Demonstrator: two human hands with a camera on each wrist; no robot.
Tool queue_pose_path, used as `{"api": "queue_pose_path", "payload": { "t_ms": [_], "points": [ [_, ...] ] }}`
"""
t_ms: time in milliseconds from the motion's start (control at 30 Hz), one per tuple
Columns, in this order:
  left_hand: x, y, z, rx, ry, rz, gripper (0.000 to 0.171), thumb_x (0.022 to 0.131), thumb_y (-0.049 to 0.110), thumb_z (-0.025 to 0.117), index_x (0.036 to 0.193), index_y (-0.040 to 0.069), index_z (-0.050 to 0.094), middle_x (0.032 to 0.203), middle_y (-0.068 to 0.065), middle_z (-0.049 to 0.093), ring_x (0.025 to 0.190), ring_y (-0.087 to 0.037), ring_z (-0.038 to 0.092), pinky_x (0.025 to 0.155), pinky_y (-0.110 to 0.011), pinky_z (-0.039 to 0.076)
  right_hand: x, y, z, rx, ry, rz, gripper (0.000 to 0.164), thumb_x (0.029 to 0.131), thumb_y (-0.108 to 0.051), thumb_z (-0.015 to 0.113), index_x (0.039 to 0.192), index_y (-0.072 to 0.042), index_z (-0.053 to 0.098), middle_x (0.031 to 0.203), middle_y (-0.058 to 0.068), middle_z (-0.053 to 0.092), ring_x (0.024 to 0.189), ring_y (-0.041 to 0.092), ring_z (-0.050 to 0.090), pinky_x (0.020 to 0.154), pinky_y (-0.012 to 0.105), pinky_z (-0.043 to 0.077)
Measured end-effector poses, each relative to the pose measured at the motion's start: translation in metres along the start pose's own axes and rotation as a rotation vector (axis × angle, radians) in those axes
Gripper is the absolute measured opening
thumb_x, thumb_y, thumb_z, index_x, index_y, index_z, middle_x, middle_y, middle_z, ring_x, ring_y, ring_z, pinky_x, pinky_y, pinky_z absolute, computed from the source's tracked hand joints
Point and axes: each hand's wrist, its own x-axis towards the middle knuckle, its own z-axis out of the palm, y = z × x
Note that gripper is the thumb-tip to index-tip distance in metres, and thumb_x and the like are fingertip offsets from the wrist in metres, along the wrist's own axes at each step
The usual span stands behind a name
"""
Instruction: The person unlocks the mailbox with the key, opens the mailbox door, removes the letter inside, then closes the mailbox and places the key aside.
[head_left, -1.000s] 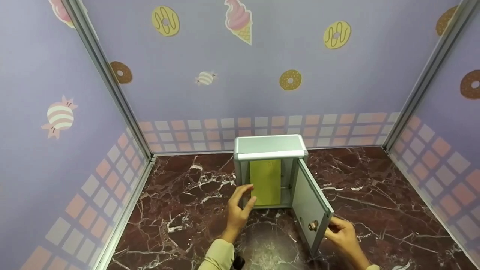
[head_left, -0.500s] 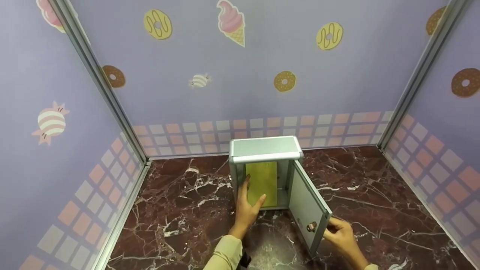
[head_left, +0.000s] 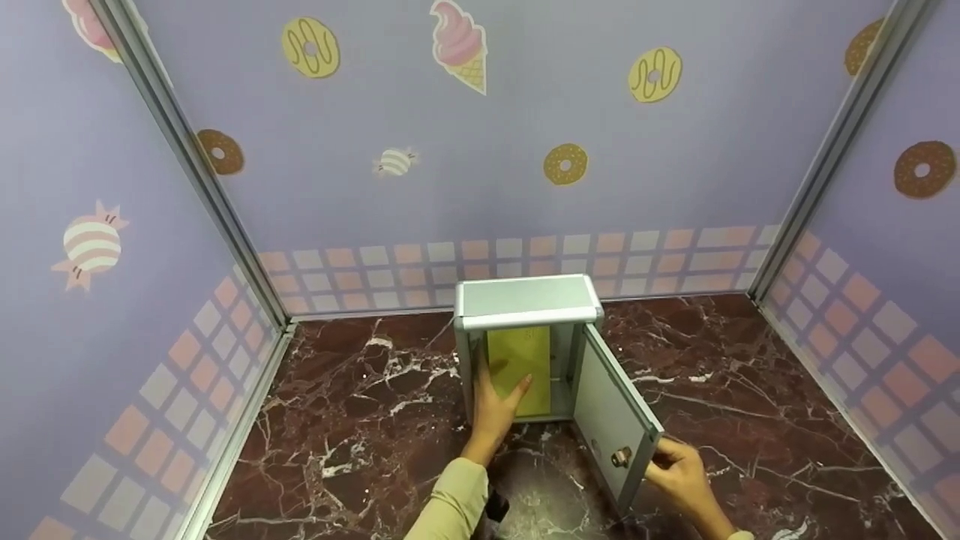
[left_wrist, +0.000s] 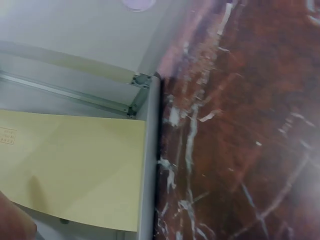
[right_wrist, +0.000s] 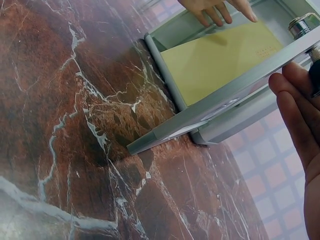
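Observation:
A small grey metal cabinet (head_left: 525,298) stands with its hinged door (head_left: 609,416) swung out. Inside leans a yellow envelope-like sheet (head_left: 531,375), with small print near its top. My left hand (head_left: 495,409) reaches into the cabinet at the sheet's left side, fingers extended and thumb in front of it; in the right wrist view, the left hand (right_wrist: 212,9) has its fingers spread above the sheet. My right hand (head_left: 681,472) is at the door's outer face, fingers curled around a black-headed key (right_wrist: 315,79) at the lock. Its thumb is hidden. The lock's inner end (head_left: 622,457) shows on the door.
The cabinet rests on a dark red marbled tabletop (head_left: 360,442). Purple patterned panels (head_left: 495,202) with metal corner posts rise at the back and both sides. The door juts toward the person on the right.
My left hand has moved right and into the cabinet, from beside its opening to the sheet's left edge. The right hand stays at the door, which keeps about the same angle.

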Motion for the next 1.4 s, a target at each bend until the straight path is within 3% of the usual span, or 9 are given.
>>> {"api": "queue_pose_path", "payload": {
  "t_ms": [267, 533, 833, 1100, 1233, 1400],
  "points": [
    [0.0086, -0.0008, -0.0031, -0.015, -0.016, -0.037, 0.099, 0.085, 0.029, 0.078, 0.156, 0.003, 0.015, 0.130, -0.024, 0.055, 0.115, -0.038, 0.056, 0.100, -0.054, 0.041, 0.0028, -0.0018, -0.0002, -0.009, -0.017, 0.014, 0.023, 0.073, 0.023, 0.072, 0.084, 0.002, 0.074, 0.073, 0.008, 0.069, 0.062, 0.009, 0.062, 0.050, 0.020, 0.051],
    [0.0094, -0.0015, -0.0030, -0.012, -0.025, -0.025, 0.096, 0.086, 0.028, 0.077, 0.158, 0.008, 0.016, 0.147, -0.021, 0.041, 0.113, -0.034, 0.058, 0.094, -0.049, 0.048, 0.0025, -0.0016, 0.0003, 0.003, 0.001, 0.015, 0.029, 0.071, 0.026, 0.070, 0.083, 0.000, 0.074, 0.072, 0.004, 0.068, 0.059, 0.007, 0.059, 0.047, 0.018, 0.048],
    [0.0073, -0.0016, -0.0023, -0.006, -0.021, -0.109, 0.089, 0.088, 0.029, 0.076, 0.155, 0.005, 0.024, 0.123, -0.019, 0.063, 0.112, -0.032, 0.060, 0.099, -0.046, 0.045, 0.0020, -0.0016, -0.0008, -0.010, 0.013, -0.028, 0.032, 0.070, 0.029, 0.068, 0.080, -0.001, 0.073, 0.073, 0.001, 0.068, 0.059, 0.006, 0.059, 0.048, 0.017, 0.048],
    [0.0061, -0.0006, -0.0013, 0.029, -0.012, -0.135, 0.082, 0.089, 0.022, 0.076, 0.154, 0.005, 0.030, 0.146, -0.021, 0.044, 0.110, -0.029, 0.062, 0.100, -0.047, 0.044, 0.0022, -0.0015, -0.0012, 0.026, -0.004, -0.047, 0.029, 0.072, 0.028, 0.066, 0.085, 0.003, 0.074, 0.076, 0.005, 0.070, 0.063, 0.007, 0.062, 0.053, 0.017, 0.050],
    [0.0064, -0.0017, -0.0006, 0.073, 0.019, -0.141, 0.072, 0.088, 0.019, 0.076, 0.147, -0.002, 0.041, 0.128, -0.021, 0.059, 0.108, -0.032, 0.062, 0.097, -0.048, 0.046, 0.0018, 0.0003, -0.0014, -0.005, -0.001, -0.057, 0.031, 0.071, 0.029, 0.066, 0.084, 0.002, 0.074, 0.074, 0.003, 0.069, 0.061, 0.005, 0.059, 0.051, 0.017, 0.049],
    [0.0052, -0.0056, -0.0006, 0.121, 0.059, -0.101, 0.047, 0.087, 0.013, 0.076, 0.126, -0.007, 0.060, 0.112, -0.021, 0.067, 0.106, -0.035, 0.062, 0.092, -0.047, 0.048, 0.0007, 0.0008, -0.0012, -0.023, 0.003, -0.056, 0.031, 0.071, 0.028, 0.067, 0.084, 0.001, 0.074, 0.074, 0.003, 0.069, 0.060, 0.005, 0.060, 0.050, 0.017, 0.049]
  ]
}}
